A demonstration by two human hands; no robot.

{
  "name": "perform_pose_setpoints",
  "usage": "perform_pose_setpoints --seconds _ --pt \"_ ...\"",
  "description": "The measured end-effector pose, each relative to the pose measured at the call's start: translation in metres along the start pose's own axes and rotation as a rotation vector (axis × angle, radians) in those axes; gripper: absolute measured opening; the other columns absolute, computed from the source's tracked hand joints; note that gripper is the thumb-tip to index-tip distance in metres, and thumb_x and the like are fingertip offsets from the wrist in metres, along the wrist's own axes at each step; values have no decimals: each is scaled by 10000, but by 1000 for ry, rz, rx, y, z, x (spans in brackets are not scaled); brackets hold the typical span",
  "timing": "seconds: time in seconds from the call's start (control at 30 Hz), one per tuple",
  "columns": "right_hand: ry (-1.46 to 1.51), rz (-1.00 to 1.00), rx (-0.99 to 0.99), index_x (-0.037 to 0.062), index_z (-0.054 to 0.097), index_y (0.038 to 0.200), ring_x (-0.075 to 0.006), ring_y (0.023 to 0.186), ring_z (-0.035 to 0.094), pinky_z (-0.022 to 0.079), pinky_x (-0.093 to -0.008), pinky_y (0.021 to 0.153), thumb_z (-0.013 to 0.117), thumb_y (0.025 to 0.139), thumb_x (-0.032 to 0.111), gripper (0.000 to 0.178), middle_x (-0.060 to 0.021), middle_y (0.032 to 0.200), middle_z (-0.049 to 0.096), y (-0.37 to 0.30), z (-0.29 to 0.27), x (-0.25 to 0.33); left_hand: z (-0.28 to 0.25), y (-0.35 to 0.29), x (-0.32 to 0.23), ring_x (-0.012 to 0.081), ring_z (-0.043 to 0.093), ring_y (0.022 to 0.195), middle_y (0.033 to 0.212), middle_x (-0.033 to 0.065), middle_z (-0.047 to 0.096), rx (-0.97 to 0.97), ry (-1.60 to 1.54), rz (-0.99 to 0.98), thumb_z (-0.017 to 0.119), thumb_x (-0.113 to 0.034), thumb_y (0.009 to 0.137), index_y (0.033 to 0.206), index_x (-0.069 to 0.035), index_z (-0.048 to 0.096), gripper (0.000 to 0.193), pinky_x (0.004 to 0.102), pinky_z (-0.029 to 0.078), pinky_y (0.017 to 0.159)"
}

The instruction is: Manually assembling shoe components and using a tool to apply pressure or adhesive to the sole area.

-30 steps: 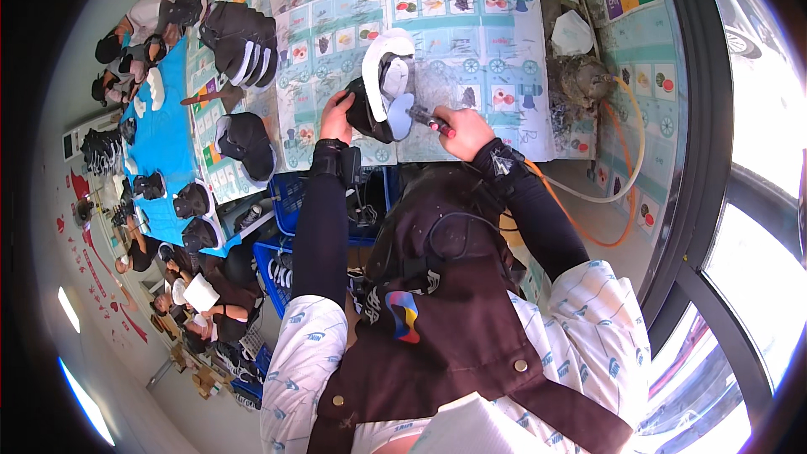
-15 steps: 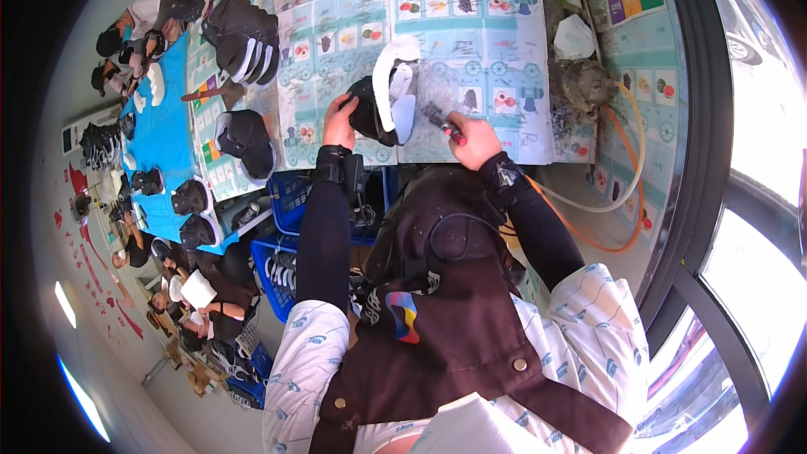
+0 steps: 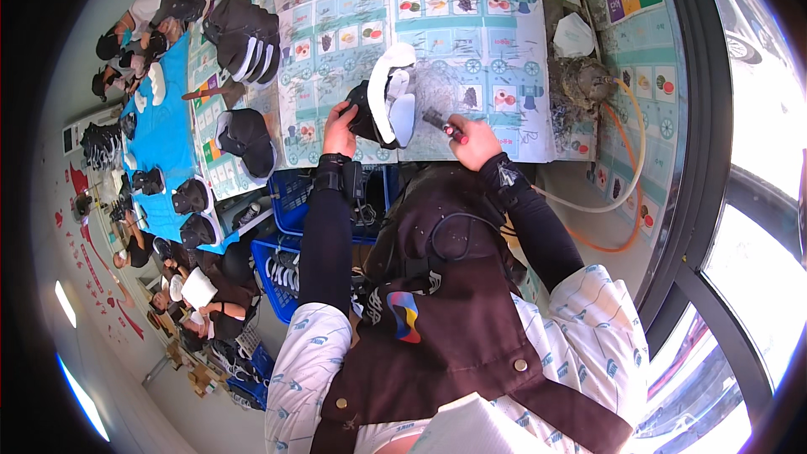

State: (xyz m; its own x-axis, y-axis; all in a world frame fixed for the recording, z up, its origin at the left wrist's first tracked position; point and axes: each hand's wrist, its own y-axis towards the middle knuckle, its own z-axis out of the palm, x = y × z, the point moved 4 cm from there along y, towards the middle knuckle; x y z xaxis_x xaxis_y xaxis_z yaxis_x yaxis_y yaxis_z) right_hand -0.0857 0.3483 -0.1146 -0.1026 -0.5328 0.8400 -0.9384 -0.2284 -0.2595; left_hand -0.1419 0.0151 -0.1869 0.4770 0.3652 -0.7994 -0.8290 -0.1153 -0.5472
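Observation:
My left hand (image 3: 340,130) is closed on the black upper of a shoe (image 3: 387,109) with a white sole. The shoe lies on its side over the table's near edge, its white sole toward the right. My right hand (image 3: 477,144) grips a short stick-shaped tool (image 3: 445,124) with a black and red body and a dark head. The tool's head points at the shoe, a small gap away from it. Its exact kind is too small to make out.
Patterned sheets with dark dust cover the table (image 3: 471,55). Several black shoes (image 3: 245,143) stand at the left, beside a brown-handled tool (image 3: 202,94). An orange hose (image 3: 626,240) and a pale hose (image 3: 637,170) curve at the right. Blue baskets (image 3: 288,202) sit below. People work far left.
The shoe has shifted slightly down and to the left in my left hand. The tool in my right hand has moved slightly left and its head sits a little lower.

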Motion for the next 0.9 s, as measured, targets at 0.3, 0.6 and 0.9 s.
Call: perform_pose_setpoints --seconds 0.3,0.6,0.9 --pt "4 -27 220 34 685 1030 -492 901 658 526 -550 831 578 853 179 252 -280 894 690 -9 12 -2 13 -16 -17 251 669 1155 1286 142 667 66 -36 -86 646 -23 966 1482 15 444 555 371 531 975" --pt "128 78 206 8 660 1018 -319 887 724 537 -390 838 593 808 87 234 -121 905 759 -14 -10 -9 34 -7 -65 210 674 1015 1194 67 677 277 594 -464 677 -93 886 1424 -7 489 577 339 525 909" --pt "244 115 81 17 670 1032 -457 897 671 533 -485 820 659 828 167 254 -232 892 713 -26 -22 -22 121 -8 -48 193 694 1072 1173 87 728 230 279 -174 718 -361 986 1235 7 668 447 345 526 975"
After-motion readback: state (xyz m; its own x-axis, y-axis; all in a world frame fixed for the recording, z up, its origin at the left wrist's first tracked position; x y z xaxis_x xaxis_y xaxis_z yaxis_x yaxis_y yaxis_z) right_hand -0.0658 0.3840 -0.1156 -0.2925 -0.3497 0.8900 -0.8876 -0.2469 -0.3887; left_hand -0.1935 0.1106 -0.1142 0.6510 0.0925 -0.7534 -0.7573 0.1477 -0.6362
